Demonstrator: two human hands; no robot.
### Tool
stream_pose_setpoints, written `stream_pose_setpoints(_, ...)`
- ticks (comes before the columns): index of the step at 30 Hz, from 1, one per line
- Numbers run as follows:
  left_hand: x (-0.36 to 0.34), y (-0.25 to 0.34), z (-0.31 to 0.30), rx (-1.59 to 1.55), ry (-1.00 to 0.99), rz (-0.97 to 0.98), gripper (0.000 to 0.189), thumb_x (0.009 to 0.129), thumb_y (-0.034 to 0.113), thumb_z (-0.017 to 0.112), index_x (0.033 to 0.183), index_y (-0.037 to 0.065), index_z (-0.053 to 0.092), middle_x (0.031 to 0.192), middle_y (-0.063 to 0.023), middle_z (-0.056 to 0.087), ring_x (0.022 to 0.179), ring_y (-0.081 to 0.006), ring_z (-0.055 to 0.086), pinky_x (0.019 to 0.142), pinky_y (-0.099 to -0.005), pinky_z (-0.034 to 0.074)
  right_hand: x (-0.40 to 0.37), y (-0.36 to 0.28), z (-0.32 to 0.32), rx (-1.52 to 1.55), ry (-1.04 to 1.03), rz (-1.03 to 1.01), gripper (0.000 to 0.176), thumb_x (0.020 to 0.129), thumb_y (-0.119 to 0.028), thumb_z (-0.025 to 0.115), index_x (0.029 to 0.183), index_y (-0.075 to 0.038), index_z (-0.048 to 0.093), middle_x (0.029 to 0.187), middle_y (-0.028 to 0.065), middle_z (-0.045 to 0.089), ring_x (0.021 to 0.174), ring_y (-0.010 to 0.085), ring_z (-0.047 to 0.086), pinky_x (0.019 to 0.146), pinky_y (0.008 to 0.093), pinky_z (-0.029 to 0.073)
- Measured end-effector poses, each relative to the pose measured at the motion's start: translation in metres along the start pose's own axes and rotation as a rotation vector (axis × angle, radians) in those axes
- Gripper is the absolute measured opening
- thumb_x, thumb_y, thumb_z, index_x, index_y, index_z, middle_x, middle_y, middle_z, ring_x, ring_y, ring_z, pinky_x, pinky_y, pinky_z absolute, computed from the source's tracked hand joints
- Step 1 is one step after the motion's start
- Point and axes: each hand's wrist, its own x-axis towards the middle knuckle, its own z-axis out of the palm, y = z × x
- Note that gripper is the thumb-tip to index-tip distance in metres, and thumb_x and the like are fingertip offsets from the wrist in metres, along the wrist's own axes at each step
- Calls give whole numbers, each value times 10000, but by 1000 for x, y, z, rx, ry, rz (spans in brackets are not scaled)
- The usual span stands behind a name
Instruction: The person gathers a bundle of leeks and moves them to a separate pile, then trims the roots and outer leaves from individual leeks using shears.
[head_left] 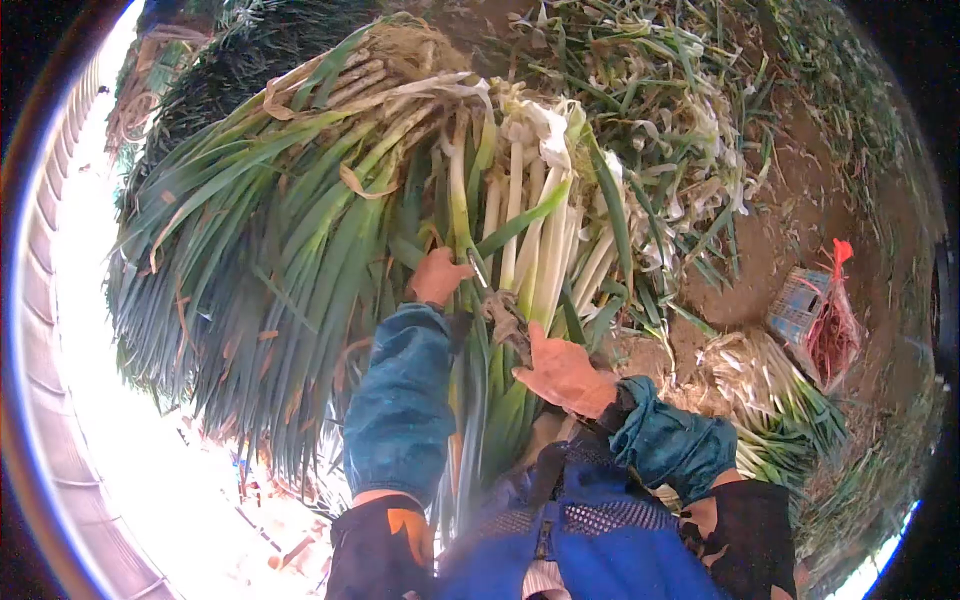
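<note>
My left hand (437, 277) is closed around the green part of a long green onion (459, 195), beside the large leafy heap. A small shiny piece (478, 268) shows just right of its fingertips; I cannot make out what it is. To the right, several peeled white stalks (545, 240) lie together, their green ends pointing down toward my body. My right hand (565, 375) rests against the lower right side of these stalks, fingers apart and nothing visibly gripped. A dull brownish object (503, 315) sits between the two hands, partly hidden.
Unpeeled green onions (270, 220) fill the left side, roots at the top. Stripped leaves and skins (660, 110) cover the soil (800, 195) at upper right. A smaller bundle (770, 395) lies at lower right, near a red net bag (832, 335).
</note>
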Motion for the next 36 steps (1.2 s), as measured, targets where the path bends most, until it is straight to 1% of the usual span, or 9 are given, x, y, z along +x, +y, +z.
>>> stream_pose_setpoints(6,-20,-9,16,-50,10,-15,428,578,365,717,825,32,610,838,-172,624,817,-353,588,680,-430,449,1,-3,4,24,-96,111,504,765,-283,600,1076,53,389,733,228,580,704,407,581,600,471,472)
stream_pose_setpoints(12,-25,9,0,-55,-101,1,431,588,364,720,839,25,630,865,-175,626,847,-352,591,710,-423,458,8,5,-6,141,85,40,522,747,-283,617,1092,25,375,724,203,589,700,398,590,594,479,470)
stream_pose_setpoints(16,-18,11,6,58,-122,39,474,592,370,727,896,16,640,894,-176,633,867,-355,595,734,-410,463,-13,-15,-19,58,-114,200,552,742,-292,629,1107,30,369,729,228,591,699,423,584,603,495,463)
stream_pose_setpoints(17,-14,11,10,105,-107,38,485,594,371,728,907,12,641,904,-178,635,871,-356,597,738,-407,464,-13,-8,-16,20,-68,119,619,766,-293,626,1142,112,347,686,238,565,664,413,568,570,467,452)
stream_pose_setpoints(23,36,-28,72,-505,-49,-20,455,623,353,712,917,14,633,958,-201,632,893,-349,606,751,-408,462,8,1,-26,8,3,163,654,762,-300,629,1174,115,336,659,226,557,649,407,569,563,458,458)
stream_pose_setpoints(26,-15,1,23,-350,-107,1,407,658,317,682,939,27,628,949,-216,625,889,-369,598,747,-407,462,-2,2,-10,20,86,14,473,759,-308,597,1031,33,415,785,243,589,740,427,584,646,502,467)
stream_pose_setpoints(27,-39,12,5,-149,-79,2,402,687,293,650,995,39,600,936,-224,616,872,-387,586,742,-431,455,1,-13,-22,55,-32,98,439,761,-302,582,1004,22,415,800,243,585,755,422,583,644,504,464)
stream_pose_setpoints(29,-65,-33,22,-127,43,158,442,677,295,642,1026,39,555,926,-215,613,868,-401,574,729,-464,444,18,-4,-10,15,31,61,571,744,-288,607,1120,68,367,726,225,582,722,410,584,631,477,466)
stream_pose_setpoints(36,-163,-76,32,-116,-84,-163,454,658,324,650,990,54,498,912,-217,611,872,-412,572,720,-493,441,21,-9,17,-44,-53,80,635,737,-283,611,1178,85,341,774,247,590,752,403,588,659,457,478)
